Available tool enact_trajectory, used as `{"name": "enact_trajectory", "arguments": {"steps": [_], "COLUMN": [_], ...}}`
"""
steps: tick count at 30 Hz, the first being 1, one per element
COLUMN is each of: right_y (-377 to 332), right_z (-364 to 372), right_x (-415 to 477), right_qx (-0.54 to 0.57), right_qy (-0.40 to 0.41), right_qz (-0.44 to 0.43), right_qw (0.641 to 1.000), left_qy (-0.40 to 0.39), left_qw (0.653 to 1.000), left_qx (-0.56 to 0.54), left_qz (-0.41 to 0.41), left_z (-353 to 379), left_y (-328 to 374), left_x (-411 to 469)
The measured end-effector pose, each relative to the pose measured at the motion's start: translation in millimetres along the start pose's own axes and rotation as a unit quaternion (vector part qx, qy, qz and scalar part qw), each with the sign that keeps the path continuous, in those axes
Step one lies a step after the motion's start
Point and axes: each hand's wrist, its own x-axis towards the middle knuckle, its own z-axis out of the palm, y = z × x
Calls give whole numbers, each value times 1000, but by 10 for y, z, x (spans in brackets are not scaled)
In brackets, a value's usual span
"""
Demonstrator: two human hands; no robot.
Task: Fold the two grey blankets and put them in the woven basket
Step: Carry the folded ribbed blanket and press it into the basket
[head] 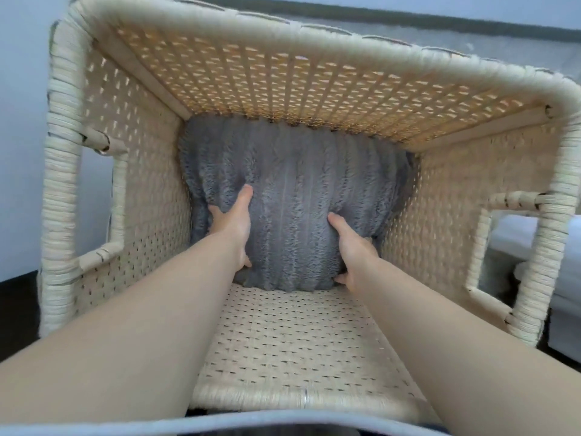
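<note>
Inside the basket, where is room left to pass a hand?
Bare: the near wall of the woven basket, below the grey blanket, and a narrow dark gap by the right wall. Crowded: the blanket fills the far and left sides, with left hand and right hand gripping it.

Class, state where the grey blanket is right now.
Head view, centre: the grey blanket is deep inside the woven basket, held between the left hand and right hand.

The blanket (292,196) lies deep in the basket (301,350), filling its bottom between the side walls. Both arms reach in over the near wall. The left hand (231,228) holds the blanket's left side and the right hand (353,247) its right side.
</note>
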Motion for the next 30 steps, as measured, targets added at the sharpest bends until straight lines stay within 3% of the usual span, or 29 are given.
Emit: {"name": "enact_trajectory", "arguments": {"steps": [6, 9, 12, 14, 18, 21, 23, 26, 30], "right_y": [41, -36, -180, -288, -584, -771, -828, -841, -795], "right_z": [181, 83, -119, -210, -297, -328, -318, -298, -297], "right_x": [324, 152, -102, -228, -541, -777, -861, -856, -703], "right_qx": [-23, -45, -96, -142, -223, -302, -357, -410, -442], "right_qy": [17, -26, -69, -50, 57, 133, 102, 43, 42], "right_qz": [-12, 15, 51, 60, -44, -178, -246, -233, -236], "right_qw": [1000, 999, 992, 987, 972, 927, 895, 881, 864], "left_qy": [0, 9, 52, 94, 144, 177, 203, 195, 136], "left_qw": [1000, 999, 996, 986, 977, 970, 952, 914, 913], "left_qx": [22, 41, 78, 139, 152, 169, 225, 301, 331], "left_qz": [11, 9, -7, -14, -27, -6, 52, 188, 198], "left_z": [33, 25, 31, 32, 58, 88, 96, 97, 114], "left_y": [13, 30, 63, 65, 302, 440, 444, 424, 521], "left_x": [415, 287, -2, -138, -483, -746, -887, -941, -754]}}
